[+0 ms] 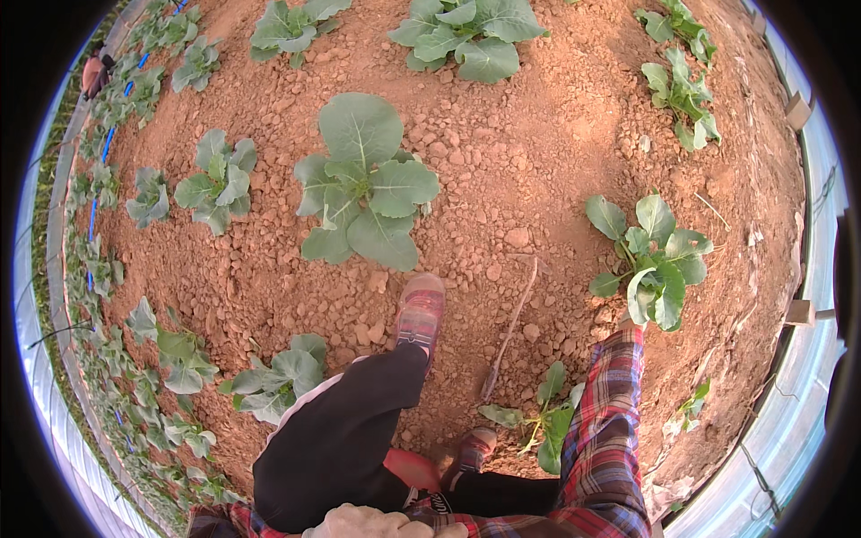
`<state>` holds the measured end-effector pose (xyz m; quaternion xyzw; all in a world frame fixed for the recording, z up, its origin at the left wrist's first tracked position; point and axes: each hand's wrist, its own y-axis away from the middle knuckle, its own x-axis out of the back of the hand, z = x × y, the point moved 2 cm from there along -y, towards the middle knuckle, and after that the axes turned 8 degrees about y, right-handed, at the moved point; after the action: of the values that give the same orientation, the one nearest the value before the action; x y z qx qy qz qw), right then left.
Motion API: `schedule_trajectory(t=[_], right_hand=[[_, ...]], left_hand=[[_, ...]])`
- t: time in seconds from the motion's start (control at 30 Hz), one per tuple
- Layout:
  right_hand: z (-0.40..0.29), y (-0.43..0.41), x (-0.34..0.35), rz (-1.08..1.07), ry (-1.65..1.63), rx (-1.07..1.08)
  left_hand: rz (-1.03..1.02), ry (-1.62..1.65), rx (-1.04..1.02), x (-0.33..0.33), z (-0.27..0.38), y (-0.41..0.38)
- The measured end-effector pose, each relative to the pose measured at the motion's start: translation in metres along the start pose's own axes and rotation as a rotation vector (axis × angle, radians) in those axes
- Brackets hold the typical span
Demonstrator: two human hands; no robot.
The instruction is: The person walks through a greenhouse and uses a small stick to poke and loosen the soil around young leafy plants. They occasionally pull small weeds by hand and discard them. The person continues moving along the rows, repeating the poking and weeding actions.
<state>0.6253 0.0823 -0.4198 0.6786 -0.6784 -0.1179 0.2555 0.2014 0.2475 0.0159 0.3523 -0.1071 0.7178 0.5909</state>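
Stretched forward to a broad-leaved, cabbage-like plant [656, 259] on the right is my right arm in a plaid sleeve [609, 403]. Only a bit of my right hand [631, 321] shows at the cuff. Leaves cover the fingers, so their grip at the base cannot be seen. My left hand [383, 522], in a pale glove, is low at the bottom edge before my body, fingers bent and partly cut off by the frame. Whether it holds anything is unclear. On the soil between my feet and that plant lies a thin-handled hoe [516, 316], dusted with earth.
A large leafy plant [366, 181] grows just ahead of my forward shoe [422, 309]. Near my right sleeve stands a smaller plant [551, 420]. Something red [412, 469] shows between my legs. Plastic sheeting [817, 235] edges the right side; another person [96, 72] is far left.
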Motion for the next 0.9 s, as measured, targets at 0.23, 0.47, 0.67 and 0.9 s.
schedule_trajectory(t=[0.23,0.47,0.67,0.9], right_hand=[[-0.005,-0.006,-0.004,-0.013,-0.005,-0.001],[-0.008,-0.01,-0.001,0.002,-0.02,0.001],[-0.014,-0.013,-0.006,-0.004,-0.047,-0.003],[-0.017,-0.016,-0.009,-0.004,-0.081,-0.015]], left_hand=[[-0.003,-0.054,-0.002,0.001,0.0,-0.001],[0.008,-0.035,0.004,-0.001,-0.002,-0.004],[0.017,-0.081,0.023,0.001,0.002,-0.003],[-0.002,-0.065,0.014,0.003,0.004,-0.006]])
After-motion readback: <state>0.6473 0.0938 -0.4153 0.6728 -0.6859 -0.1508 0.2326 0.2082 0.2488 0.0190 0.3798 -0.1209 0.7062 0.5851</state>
